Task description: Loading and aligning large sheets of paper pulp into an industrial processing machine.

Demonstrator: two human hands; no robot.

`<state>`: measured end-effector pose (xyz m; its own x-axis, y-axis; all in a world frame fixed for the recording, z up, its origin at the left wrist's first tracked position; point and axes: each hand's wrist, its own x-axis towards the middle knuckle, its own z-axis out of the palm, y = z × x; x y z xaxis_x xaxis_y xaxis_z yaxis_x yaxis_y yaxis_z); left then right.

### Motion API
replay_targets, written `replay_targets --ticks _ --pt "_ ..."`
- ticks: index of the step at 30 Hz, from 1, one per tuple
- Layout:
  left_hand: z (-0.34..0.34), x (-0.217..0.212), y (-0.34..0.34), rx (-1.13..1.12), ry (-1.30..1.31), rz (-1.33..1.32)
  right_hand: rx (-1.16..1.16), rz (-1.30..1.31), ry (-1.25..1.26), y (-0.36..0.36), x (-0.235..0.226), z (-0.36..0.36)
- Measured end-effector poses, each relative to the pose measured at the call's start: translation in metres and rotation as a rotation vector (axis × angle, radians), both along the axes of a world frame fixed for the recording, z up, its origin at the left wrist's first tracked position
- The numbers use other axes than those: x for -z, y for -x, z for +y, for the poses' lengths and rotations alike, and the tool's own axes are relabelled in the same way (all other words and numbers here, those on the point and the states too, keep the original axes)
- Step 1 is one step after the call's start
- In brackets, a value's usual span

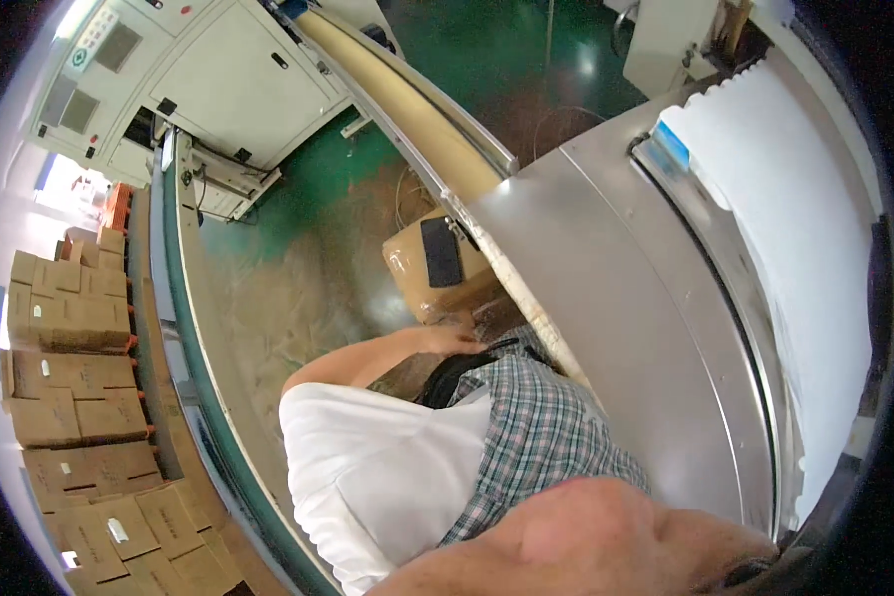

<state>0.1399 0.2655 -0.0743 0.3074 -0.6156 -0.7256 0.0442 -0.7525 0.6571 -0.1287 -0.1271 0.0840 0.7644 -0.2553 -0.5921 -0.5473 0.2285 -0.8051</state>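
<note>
The left hand (447,340) reaches down below the steel table (606,298) toward a taped cardboard box (437,263) on the floor, touching its near edge; whether the fingers grip cannot be told. The right hand is out of sight, only a bare forearm (586,541) showing near. The box sits under the conveyor belt (407,104), within arm's reach. White sheet material (794,258) lies along the table's right side. Stacked cartons (69,397) wait at left.

Left hand (447,340) low at hip, right unseen
</note>
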Motion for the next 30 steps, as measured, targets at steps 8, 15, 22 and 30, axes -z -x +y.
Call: replay_targets --ticks 8,15,22,30 --pt "0.037 -0.004 0.03 -0.523 -0.12 0.891 -0.115 -0.054 0.073 0.008 0.022 -0.013" --pt "0.036 -0.003 0.044 -0.71 -0.106 1.006 -0.215 -0.061 0.123 0.004 0.028 -0.018" --pt "0.042 0.018 0.044 -0.724 -0.052 1.109 -0.336 -0.047 0.17 -0.005 0.03 -0.021" --pt "0.025 -0.022 0.027 -0.687 -0.144 1.055 -0.464 -0.028 0.223 -0.017 0.032 -0.029"
